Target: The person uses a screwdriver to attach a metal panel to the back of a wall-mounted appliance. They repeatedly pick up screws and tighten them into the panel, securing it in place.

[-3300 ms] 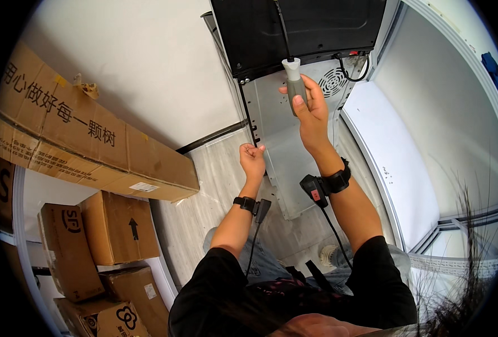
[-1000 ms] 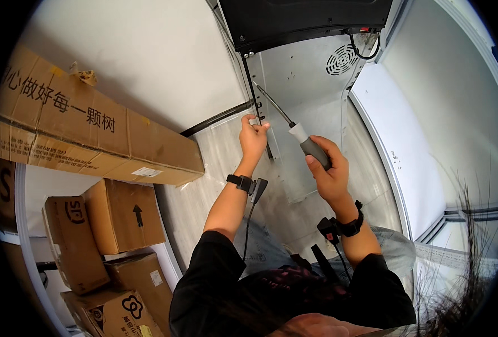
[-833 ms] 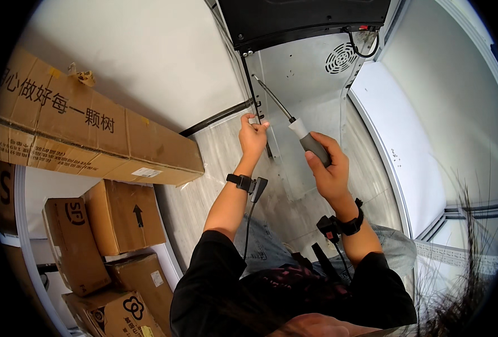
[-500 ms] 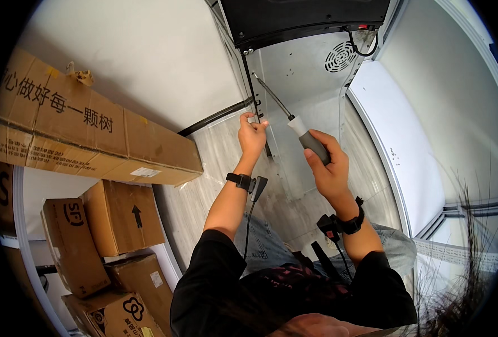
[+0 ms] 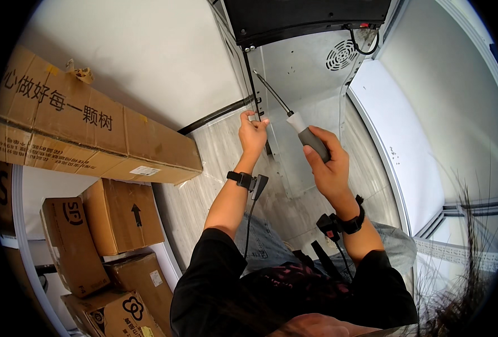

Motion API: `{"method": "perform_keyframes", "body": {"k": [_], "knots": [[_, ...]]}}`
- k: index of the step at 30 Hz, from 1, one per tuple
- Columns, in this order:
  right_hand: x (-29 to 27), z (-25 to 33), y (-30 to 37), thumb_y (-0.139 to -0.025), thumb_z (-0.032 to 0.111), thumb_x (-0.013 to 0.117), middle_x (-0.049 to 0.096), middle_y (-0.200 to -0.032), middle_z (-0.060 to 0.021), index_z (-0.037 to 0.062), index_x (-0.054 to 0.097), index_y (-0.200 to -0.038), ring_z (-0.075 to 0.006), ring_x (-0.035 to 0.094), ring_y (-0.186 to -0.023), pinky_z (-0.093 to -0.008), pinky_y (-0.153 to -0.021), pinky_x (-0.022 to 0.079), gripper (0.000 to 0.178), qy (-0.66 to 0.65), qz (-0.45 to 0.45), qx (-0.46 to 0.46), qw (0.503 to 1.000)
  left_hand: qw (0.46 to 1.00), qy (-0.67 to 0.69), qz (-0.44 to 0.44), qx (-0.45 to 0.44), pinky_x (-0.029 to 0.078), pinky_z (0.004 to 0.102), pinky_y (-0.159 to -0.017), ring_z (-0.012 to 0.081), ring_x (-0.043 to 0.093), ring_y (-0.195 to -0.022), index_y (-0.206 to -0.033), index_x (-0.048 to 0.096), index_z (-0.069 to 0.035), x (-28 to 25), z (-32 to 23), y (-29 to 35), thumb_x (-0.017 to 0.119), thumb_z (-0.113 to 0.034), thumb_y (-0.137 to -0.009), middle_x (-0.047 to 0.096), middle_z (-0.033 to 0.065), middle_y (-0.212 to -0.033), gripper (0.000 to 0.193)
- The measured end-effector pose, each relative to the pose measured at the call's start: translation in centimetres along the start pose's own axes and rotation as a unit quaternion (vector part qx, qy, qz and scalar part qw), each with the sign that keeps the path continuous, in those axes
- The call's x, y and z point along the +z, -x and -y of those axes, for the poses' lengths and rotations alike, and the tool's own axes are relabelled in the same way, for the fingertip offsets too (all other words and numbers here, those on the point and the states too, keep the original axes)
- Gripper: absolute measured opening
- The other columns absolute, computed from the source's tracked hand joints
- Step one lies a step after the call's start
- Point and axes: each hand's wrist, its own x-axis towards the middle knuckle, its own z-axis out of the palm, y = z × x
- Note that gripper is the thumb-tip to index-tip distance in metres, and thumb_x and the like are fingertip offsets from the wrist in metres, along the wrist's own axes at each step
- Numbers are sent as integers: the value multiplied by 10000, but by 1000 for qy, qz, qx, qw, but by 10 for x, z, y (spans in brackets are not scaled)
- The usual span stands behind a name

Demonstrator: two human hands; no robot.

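Observation:
My right hand is wrapped round the grey and white handle of a screwdriver. The screwdriver's long shaft slants up and left, and its tip is at the left edge of a silver metal cabinet panel; whether it sits in a screw is too small to tell. Lower down, my left hand is at the same edge by a black strip, with its fingers curled in and the thumb close to them. What those fingers hold, if anything, is hidden.
Above the panel juts a black unit with a looped black cable. A long cardboard box lies at the left, with several smaller boxes stacked nearer. White panels stand on the right.
The screwdriver and its tip have shifted very slightly up and left. My left hand has stayed nearly in place at the panel's edge.

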Motion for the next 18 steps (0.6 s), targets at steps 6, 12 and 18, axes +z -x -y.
{"method": "perform_keyframes", "body": {"k": [6, 12, 18], "knots": [[-1, 16, -5, -747, 16, 660, 549, -1029, -149, 18, 574, -1077, -279, 602, -739, -322, -696, 486, 341, 136, -52, -166, 975, 1000, -6, 1, 8, 440, 276, -558, 134, 553, -543, -1039, 451, -39, 0, 2, -1, 715, -109, -777, 620, 50, -606, 379], [-5, 32, 5, -720, 9, 688, 497, -1057, -160, 17, 603, -1008, -257, 594, -730, -297, -638, 489, 300, 176, -64, -239, 953, 1000, -21, 14, 12, 455, 318, -575, 203, 577, -542, -1053, 435, -22, -3, 0, -1, 706, -130, -786, 615, 61, -596, 395], [-1, 26, -2, -749, 77, 732, 495, -1068, -149, 13, 616, -991, -227, 589, -734, -288, -590, 492, 277, 218, -108, -342, 908, 1000, -22, 12, 9, 444, 278, -561, 142, 564, -546, -1043, 444, -29, -2, 1, -2, 717, -118, -776, 634, 62, -617, 391]]}}
